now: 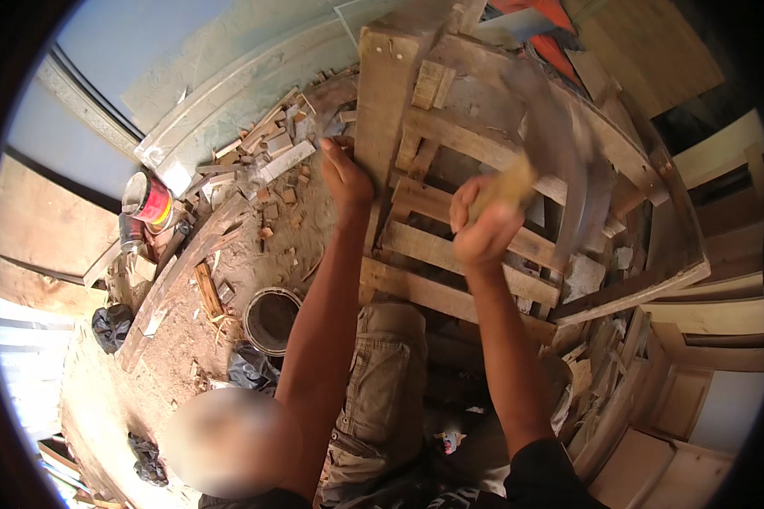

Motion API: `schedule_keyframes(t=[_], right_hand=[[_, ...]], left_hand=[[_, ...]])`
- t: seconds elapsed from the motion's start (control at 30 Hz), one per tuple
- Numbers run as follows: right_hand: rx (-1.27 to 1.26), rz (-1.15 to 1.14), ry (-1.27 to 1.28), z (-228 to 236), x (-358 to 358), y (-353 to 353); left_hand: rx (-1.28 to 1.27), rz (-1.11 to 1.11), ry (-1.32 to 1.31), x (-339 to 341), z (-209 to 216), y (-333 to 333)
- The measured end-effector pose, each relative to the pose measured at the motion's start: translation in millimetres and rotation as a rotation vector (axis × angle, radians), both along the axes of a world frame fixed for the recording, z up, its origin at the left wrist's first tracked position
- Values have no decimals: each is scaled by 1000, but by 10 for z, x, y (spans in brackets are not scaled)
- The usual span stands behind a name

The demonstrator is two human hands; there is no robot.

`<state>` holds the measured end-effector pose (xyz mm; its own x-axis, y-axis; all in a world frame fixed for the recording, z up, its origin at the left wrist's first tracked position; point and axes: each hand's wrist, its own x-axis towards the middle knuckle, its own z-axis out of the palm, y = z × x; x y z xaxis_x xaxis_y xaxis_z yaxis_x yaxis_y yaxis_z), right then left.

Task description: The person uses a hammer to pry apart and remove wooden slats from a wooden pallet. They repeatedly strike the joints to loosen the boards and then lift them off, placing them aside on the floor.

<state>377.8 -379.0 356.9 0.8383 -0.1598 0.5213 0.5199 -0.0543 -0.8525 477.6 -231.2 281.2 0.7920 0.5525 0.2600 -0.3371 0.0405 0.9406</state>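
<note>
A slatted wooden frame [475,246] of rough brown boards stands tilted in front of me. My left hand [348,180] grips the edge of its thick upright board [386,102]; some fingers are hidden behind the wood. My right hand [486,229], above the slats, is closed around a yellowish-tan piece [508,188]. Motion smears that piece, and I cannot make out its kind. Just beyond it a dark, curved shape [560,136] is also blurred, and whether it joins the held piece is unclear.
Wood offcuts [278,144] and chips litter the dirt floor at left. A round bucket [272,321] stands beside my left forearm, with a red-and-yellow can [148,200] farther left. A long plank [182,280] lies there. Wooden panels [713,310] are stacked along the right.
</note>
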Motion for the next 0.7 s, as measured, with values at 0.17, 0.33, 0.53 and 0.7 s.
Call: schedule_keyframes(t=[0.17,0.33,0.53,0.7], right_hand=[[-555,-64,652,-1222,-112,-323],[-212,12,288,-146,-187,85],[-385,-107,427,-1065,-80,-513],[63,22,831,-556,-175,-238]], left_hand=[[40,41,-53,101,-30,-118],[6,54,-26,-3,-90,106],[-13,28,-39,12,68,-182],[40,52,1,0,-207,37]])
